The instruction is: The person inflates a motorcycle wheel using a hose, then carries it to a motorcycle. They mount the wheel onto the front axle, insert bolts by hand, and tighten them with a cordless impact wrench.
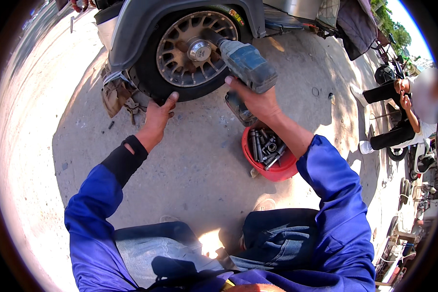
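Note:
A blue-and-black cordless impact wrench (250,63) is gripped by its handle in my right hand (258,102). Its nose, with a dark socket, points up-left against the spoked alloy rim (168,53), just right of the silver centre cap (199,50). I cannot make out the nut under the socket. Down at the lower left of the black tyre (153,80), my left hand (156,119) has its thumb and fingers closed on the tread edge. Its fingertips are partly hidden.
A red bucket (282,174) full of metal sockets stands below my right forearm. Crumpled brown cloth (116,95) lies left of the tyre. The grey fender (124,44) arches over the wheel. At the far right a person (418,107) sits near parked motorbikes (423,163).

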The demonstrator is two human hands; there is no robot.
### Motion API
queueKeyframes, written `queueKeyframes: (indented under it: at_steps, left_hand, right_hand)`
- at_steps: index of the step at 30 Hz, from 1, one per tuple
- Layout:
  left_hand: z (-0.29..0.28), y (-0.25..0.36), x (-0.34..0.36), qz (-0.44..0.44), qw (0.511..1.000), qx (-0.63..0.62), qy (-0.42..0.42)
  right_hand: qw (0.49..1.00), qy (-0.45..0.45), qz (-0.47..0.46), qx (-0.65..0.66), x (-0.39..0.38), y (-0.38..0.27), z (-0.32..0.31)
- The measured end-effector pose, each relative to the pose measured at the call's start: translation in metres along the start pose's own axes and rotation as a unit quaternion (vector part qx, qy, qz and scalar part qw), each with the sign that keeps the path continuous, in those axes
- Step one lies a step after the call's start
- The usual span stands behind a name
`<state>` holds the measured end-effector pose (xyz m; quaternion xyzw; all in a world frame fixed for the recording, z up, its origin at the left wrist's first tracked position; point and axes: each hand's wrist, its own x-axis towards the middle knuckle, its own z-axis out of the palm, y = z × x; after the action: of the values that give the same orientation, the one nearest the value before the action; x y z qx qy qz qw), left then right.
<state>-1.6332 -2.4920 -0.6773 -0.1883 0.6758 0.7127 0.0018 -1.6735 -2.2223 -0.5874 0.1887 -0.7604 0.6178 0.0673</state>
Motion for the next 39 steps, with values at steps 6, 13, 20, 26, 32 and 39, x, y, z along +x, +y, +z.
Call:
queueKeyframes:
  at_steps: [6,13,20,26,32,39]
  left_hand:
    - [0.009,0.017,-0.013,-0.108,0.968,0.032,-0.223]
    - [0.058,0.057,-0.029,0.000,0.946,-0.172,-0.275]
    - [0.060,0.056,-0.029,-0.027,0.953,-0.212,-0.213]
    - [0.056,0.056,-0.018,-0.027,0.954,-0.227,-0.193]
    - [0.053,0.053,-0.011,0.003,0.967,-0.164,-0.197]
    - [0.031,0.033,0.017,0.095,0.967,-0.040,-0.234]
  right_hand:
    - [0.999,-0.003,0.019,-0.044,-0.010,-0.007,-0.012]
    - [0.988,-0.054,-0.002,-0.144,-0.067,-0.007,-0.008]
    - [0.978,-0.095,-0.047,-0.179,-0.072,0.015,0.007]
    - [0.973,-0.094,-0.032,-0.210,-0.064,0.028,0.020]
    - [0.993,-0.085,0.010,-0.083,-0.069,0.009,0.036]
    - [0.951,0.004,0.230,0.208,-0.085,-0.010,0.074]
